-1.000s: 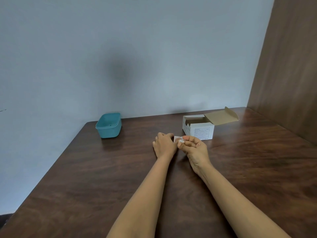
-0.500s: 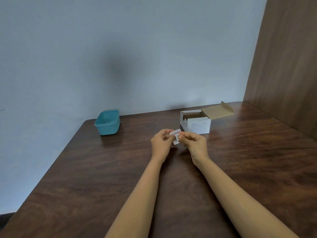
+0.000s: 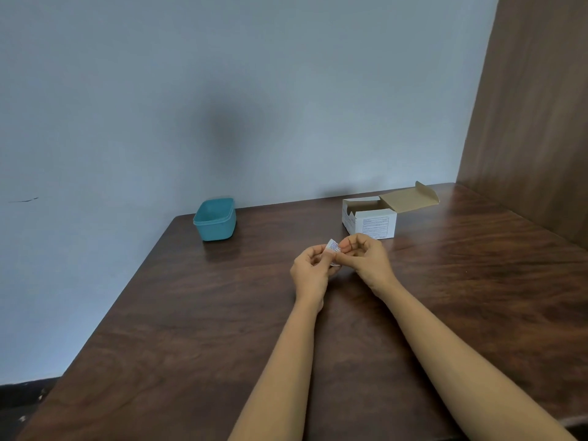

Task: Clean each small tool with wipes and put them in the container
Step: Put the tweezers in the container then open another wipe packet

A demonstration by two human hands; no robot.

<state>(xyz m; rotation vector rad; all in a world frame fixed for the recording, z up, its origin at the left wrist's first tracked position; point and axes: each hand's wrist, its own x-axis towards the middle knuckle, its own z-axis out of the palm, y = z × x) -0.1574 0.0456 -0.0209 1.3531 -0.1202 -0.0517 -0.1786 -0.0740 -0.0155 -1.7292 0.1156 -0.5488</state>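
Observation:
Between my two hands is a small white wipe packet (image 3: 332, 246) with blue print, held above the table. My left hand (image 3: 313, 270) pinches its lower left part and my right hand (image 3: 366, 257) pinches its upper right edge with thumb and forefinger. A teal plastic container (image 3: 215, 219) stands open at the table's back left, well away from both hands. No small tool is visible in the view.
An open white cardboard box (image 3: 370, 219) with its brown flap folded back sits just behind my right hand. The dark wooden table (image 3: 191, 329) meets a grey-blue wall behind and a wooden panel (image 3: 537, 122) on the right.
Both hands have lifted off the table with the packet and drawn slightly toward me; the packet now stands more upright between the fingertips.

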